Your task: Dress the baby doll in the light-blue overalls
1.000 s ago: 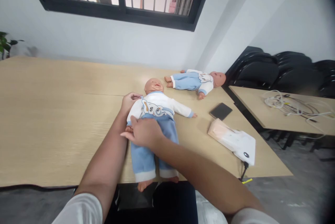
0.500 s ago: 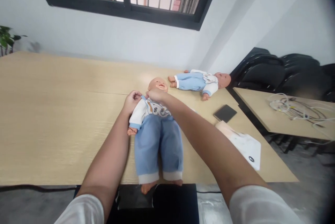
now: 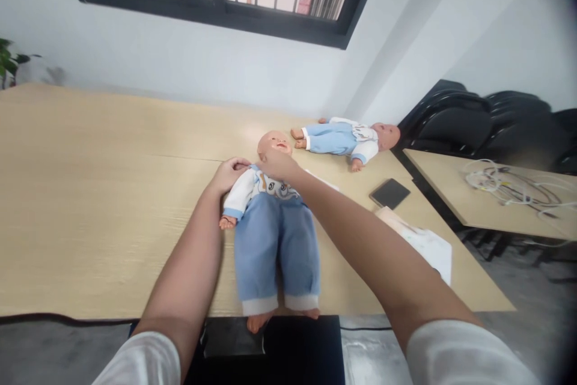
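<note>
A baby doll (image 3: 276, 235) lies on its back in front of me, head away and feet just over the near table edge. It wears blue trousers with white cuffs and a white long-sleeved shirt (image 3: 242, 190) with a cartoon face on the chest. At the shoulder near the blue collar, my left hand (image 3: 229, 175) has its fingers closed on the shirt. My right hand (image 3: 278, 165) is closed at the neckline, just below the doll's chin; its fingertips are partly hidden. My right forearm covers the doll's other sleeve.
A second doll (image 3: 336, 137) in matching clothes lies at the back right. A dark phone (image 3: 390, 193) and a white, flat cloth-like item (image 3: 435, 248) are to the right. Cables (image 3: 509, 187) lie on a side table, with black chairs (image 3: 455, 124) behind it.
My left fingers have shifted slightly toward the collar, and my right hand has moved a little to the right at the neckline. The doll lies almost unchanged.
</note>
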`<state>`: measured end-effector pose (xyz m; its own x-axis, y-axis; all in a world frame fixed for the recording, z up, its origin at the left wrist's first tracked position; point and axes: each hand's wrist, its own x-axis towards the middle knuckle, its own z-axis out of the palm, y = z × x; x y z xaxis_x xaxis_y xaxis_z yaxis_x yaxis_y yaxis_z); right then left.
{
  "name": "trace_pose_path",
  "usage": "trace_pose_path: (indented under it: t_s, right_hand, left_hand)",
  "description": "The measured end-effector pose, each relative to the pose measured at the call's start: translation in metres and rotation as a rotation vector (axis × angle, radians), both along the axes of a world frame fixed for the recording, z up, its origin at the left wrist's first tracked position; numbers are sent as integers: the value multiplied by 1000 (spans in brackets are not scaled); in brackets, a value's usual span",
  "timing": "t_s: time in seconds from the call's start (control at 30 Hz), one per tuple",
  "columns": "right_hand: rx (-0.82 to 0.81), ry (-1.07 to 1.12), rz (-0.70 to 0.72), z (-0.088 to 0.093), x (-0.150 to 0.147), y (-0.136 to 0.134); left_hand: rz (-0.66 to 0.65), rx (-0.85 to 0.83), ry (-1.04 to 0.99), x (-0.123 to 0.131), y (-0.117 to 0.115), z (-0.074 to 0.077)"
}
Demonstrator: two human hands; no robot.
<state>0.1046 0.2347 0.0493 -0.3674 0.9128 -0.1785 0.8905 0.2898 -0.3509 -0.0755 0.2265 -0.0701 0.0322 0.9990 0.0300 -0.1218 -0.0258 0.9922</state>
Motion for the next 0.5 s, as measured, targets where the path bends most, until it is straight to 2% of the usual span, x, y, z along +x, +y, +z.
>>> trace_pose_path:
  t_s: [0.07,0.13,0.2,0.27,0.33,0.4,0.5]
  right_hand:
    - [62,48,-18,6,23,-8]
    - [121,149,-73,10,59,-18]
    - [177,277,-173,5,106,-32]
    - [248,294,-272,-9,151,-46]
    - [285,236,-283,-30,183,-56]
    - [252,158,-224,-49,199,-60]
    - [223,56,-155,-67,197,-57]
  left_hand:
    - [-62,-81,-170,-5,-5,7]
    - [-147,-154,-293,-8,-11,13]
    - [-236,-209,-295,-7,-16,18]
    - [-226,-195,-225,-2,-18,26]
    - [-104,-92,-73,9,-19,41]
    - [0,89,195,24,-21,65]
    - [-167,389,645,57,-28,105]
